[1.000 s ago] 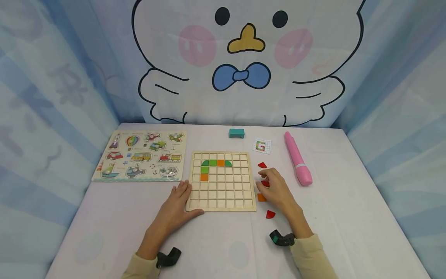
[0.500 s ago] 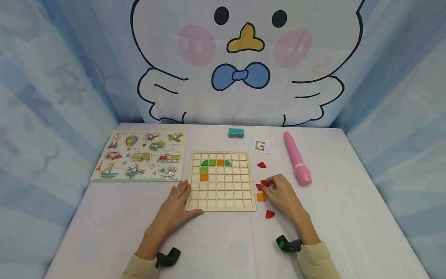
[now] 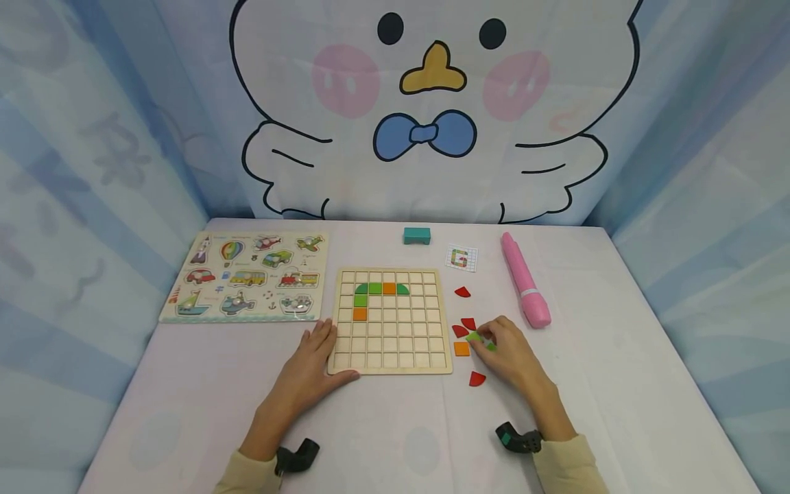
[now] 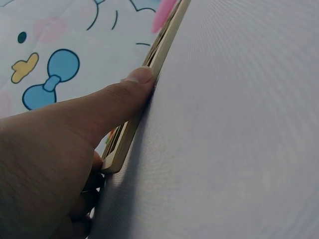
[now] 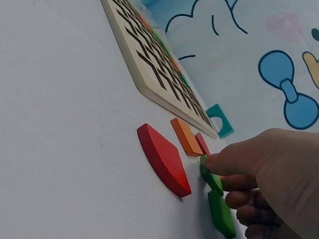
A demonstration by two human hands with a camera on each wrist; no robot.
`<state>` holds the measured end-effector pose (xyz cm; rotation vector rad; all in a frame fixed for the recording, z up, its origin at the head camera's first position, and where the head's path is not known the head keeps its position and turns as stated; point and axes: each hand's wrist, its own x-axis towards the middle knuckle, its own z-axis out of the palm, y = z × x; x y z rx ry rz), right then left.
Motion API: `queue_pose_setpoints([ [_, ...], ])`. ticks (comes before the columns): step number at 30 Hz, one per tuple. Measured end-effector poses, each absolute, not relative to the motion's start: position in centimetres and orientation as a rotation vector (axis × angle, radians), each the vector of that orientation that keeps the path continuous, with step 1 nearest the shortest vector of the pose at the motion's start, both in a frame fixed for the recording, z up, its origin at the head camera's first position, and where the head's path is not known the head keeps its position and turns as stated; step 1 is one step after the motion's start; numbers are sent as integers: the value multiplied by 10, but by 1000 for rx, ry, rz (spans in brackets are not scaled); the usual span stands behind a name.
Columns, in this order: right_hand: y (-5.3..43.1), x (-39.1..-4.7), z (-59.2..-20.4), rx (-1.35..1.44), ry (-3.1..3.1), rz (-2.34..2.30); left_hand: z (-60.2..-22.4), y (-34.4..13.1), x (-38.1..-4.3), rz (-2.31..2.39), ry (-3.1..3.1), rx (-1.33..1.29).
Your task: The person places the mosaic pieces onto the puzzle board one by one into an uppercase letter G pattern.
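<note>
My left hand (image 3: pixel 311 367) rests on the near left corner of a wooden grid board (image 3: pixel 407 343), its thumb along the near edge and its fingers at the left side. Green and orange pieces form a row and a short column in the board's upper left cells. To the right of the board, my right hand (image 3: pixel 509 353) pinches a light green block (image 5: pixel 211 175) between thumb and fingers, tilted near the table. A second green block (image 5: pixel 221 214) lies under the fingers. Beside them are an orange square (image 3: pixel 461 349) and red quarter-round pieces, one of them (image 3: pixel 477 379) nearer me.
A small pattern card (image 3: pixel 461 258) and a teal block (image 3: pixel 417 236) lie behind the board. At the right is a pink cylindrical stick (image 3: pixel 526 281). A vehicle picture puzzle (image 3: pixel 247 274) lies at the left. A printed curtain hangs at the table's back edge.
My right hand has moved right and slightly nearer, off the red pieces, which now show beside it. Green blocks have come into view at its fingers. The left hand stays put.
</note>
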<state>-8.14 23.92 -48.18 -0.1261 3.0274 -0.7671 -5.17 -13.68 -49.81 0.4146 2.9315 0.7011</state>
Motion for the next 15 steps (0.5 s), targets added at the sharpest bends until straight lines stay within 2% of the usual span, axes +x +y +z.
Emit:
queue_pose_setpoints([
  [15,237,-85,-479,-141,2933,-915,-497,-137,-51,715,2934,420],
])
